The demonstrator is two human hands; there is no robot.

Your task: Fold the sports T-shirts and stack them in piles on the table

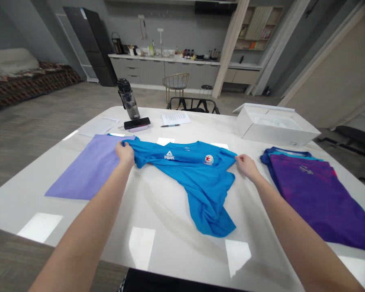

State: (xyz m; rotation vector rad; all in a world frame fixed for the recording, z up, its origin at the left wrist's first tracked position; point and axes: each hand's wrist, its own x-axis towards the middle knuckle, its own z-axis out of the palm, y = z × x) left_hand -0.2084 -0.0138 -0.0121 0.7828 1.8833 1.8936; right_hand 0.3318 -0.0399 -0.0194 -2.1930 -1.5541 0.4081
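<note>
Pinches the blue T-shirt (197, 166) from both sides: with the left hand (125, 153) closed, thumb to fingers, on a bunched bit of sleeve, and with the right hand (246, 165) closed in a narrow pinch on the edge of the other sleeve. Spans the middle of the glossy white table (167, 202) in thin, soft knit, fairly flat across the chest, with a white triangular logo and a round badge in white and red; narrows below into a crumpled, ridged tail pointing toward the near edge. Just beside the left hand, spreads out toward the left edge in smooth, matte lavender cloth (85, 168), broad and straight-sided. Past the right hand, lies along the right edge in a flat, layered stack of shirts (319, 194), dark purple and slightly sheeny on top, with blue layers at the collar end. Behind this, near the far right corner, stands open in stiff white cardboard as a rectangular box (276, 123). Toward the far left corner, rises in smoky translucent plastic as a cylindrical bottle (130, 101), beside a slim black phone (137, 123) and a loose white sheet (99, 126). Near the far edge, continues with printed paper (175, 118) and a thin pen (170, 125)
</note>
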